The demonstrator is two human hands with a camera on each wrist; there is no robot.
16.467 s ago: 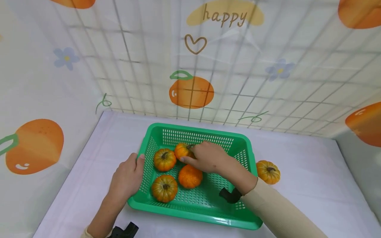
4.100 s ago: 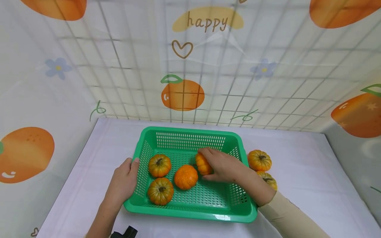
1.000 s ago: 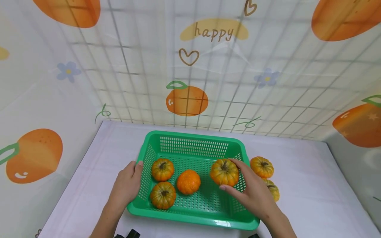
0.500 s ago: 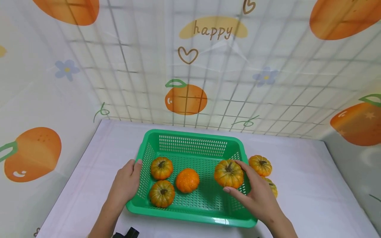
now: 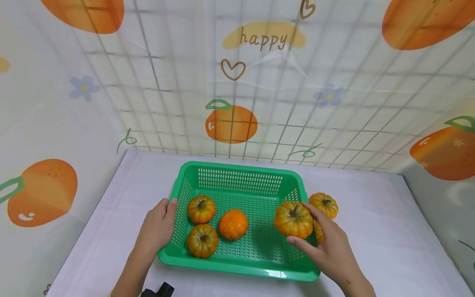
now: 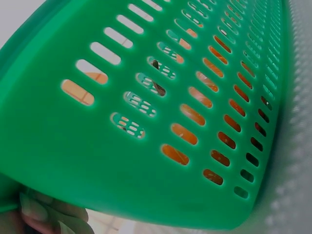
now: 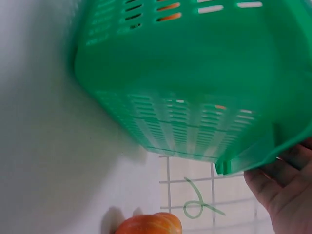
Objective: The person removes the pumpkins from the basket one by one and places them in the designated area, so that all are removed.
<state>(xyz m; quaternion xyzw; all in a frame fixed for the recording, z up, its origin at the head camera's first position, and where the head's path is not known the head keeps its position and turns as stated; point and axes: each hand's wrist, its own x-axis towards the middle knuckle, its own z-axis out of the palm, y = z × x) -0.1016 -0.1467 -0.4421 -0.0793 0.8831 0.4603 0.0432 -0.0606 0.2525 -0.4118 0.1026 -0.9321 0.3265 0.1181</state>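
Note:
In the head view my left hand (image 5: 157, 225) grips the left rim of a green plastic basket (image 5: 237, 270), thumb over the edge. Its curled fingers show below the slotted wall (image 6: 97, 161) in the left wrist view. My right hand (image 5: 332, 245) holds a small yellow-orange pumpkin (image 5: 294, 220), raised at the basket's right side, thumb and fingers round it. Inside the basket sit two ribbed pumpkins, one behind (image 5: 201, 209) the other (image 5: 202, 241), and a brighter orange pumpkin (image 5: 233, 225) beside them. The right wrist view shows the right hand (image 7: 287, 190) near the rim.
Right of the basket, one pumpkin (image 5: 324, 205) rests on the white-covered table (image 5: 375, 231); another (image 5: 319, 233) is partly hidden behind the right hand. A wire grid covered with printed cloth (image 5: 274, 90) stands at the back.
A pumpkin has gone from the basket to the table at right. Since then the right hand has lifted another out of the basket and carried it rightward. The left hand stays on the rim.

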